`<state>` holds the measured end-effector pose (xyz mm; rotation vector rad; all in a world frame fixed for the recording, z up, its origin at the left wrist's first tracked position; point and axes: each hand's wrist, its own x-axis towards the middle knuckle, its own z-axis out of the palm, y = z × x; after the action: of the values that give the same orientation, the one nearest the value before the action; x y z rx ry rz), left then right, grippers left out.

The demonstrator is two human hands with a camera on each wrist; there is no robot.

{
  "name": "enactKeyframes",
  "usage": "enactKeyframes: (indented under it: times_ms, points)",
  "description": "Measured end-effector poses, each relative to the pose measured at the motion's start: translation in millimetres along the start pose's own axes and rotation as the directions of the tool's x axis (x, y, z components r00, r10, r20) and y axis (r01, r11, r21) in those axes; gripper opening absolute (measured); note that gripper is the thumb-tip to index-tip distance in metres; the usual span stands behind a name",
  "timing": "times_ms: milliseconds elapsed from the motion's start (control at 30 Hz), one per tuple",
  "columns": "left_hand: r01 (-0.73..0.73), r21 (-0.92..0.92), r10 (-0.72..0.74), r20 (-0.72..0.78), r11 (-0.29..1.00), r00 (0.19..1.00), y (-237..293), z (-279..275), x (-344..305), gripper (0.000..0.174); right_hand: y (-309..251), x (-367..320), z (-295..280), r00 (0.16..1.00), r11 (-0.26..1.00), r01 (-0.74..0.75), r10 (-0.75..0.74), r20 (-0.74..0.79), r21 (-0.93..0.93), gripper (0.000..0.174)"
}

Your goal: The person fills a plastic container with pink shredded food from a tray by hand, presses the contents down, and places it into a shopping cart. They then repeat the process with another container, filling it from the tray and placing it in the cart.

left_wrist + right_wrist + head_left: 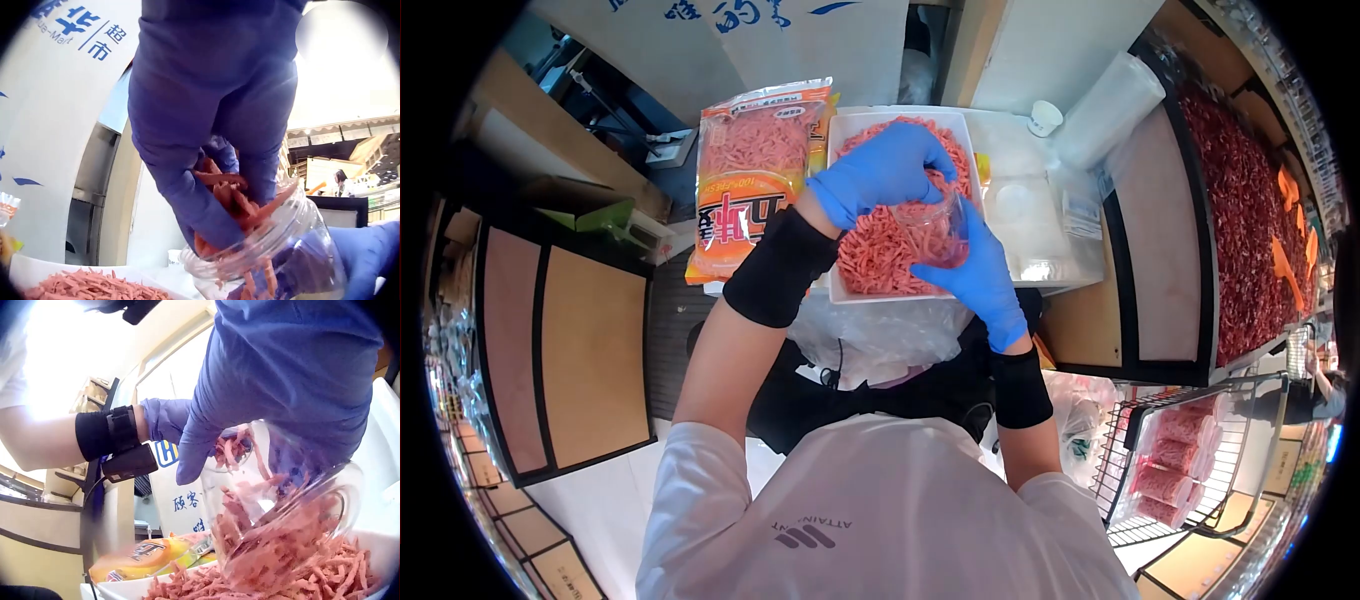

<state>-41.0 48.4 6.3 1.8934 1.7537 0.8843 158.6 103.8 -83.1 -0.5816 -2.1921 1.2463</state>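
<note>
Both hands wear blue gloves over a white tub (834, 285) heaped with pink shreds (872, 262). My right hand (983, 285) grips a clear jar (250, 503) from the side, thumb and fingers round its wall. The jar is tilted, and pink shreds fill part of it in the right wrist view. At its mouth, my left hand (885, 172) pinches a clump of shreds (250, 209). The left fingertips reach down to the rim in the left wrist view, with some shreds hanging inside the glass.
Left of the tub stands an orange bag (750, 215) of pink shreds. On the right are a white paper cup (1045, 118), a clear plastic roll (1115, 110) and a bin of dark red pieces (1245, 220). A cart (1115, 470) holds several filled jars (1175, 455).
</note>
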Motion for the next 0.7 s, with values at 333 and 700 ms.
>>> enactKeyframes:
  times_ms: [333,700]
  points:
    - [0.134,-0.116,-0.089,0.328,0.984,0.94,8.8,-19.1,-11.2,0.03,-4.3,-1.3,-3.8,0.997,0.999,-0.031,0.029,0.07,0.028,0.103]
    - [0.343,-0.311,-0.252,0.298,0.886,0.921,22.2,-28.4,-17.6,0.034,-12.5,-7.1,-9.7,0.998,0.998,-0.033,0.03,0.053,0.057,0.102]
